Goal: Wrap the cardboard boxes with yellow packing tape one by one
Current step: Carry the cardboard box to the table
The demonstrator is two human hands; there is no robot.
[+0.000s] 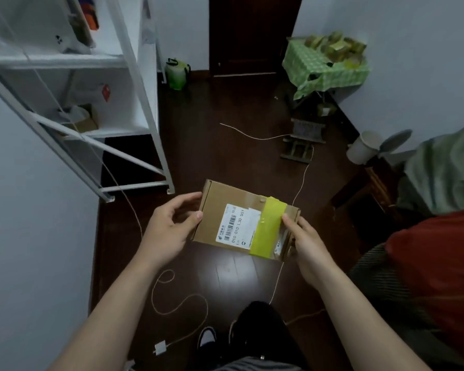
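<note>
A flat brown cardboard box [220,207] with a white barcode label [239,223] is held in the air above the dark floor. One band of yellow packing tape [269,226] runs across its right part. My left hand [169,231] grips the box's left edge, thumb on top. My right hand [308,245] holds the right end, thumb pressed at the tape's edge. No tape roll is visible.
A white metal shelf [134,116] stands at the left. A thin cable [172,303] with a white plug [160,347] winds over the dark wooden floor [225,156]. A green-covered pile [324,62] lies at the back right, a white bin [362,148] and clothes [439,250] at the right.
</note>
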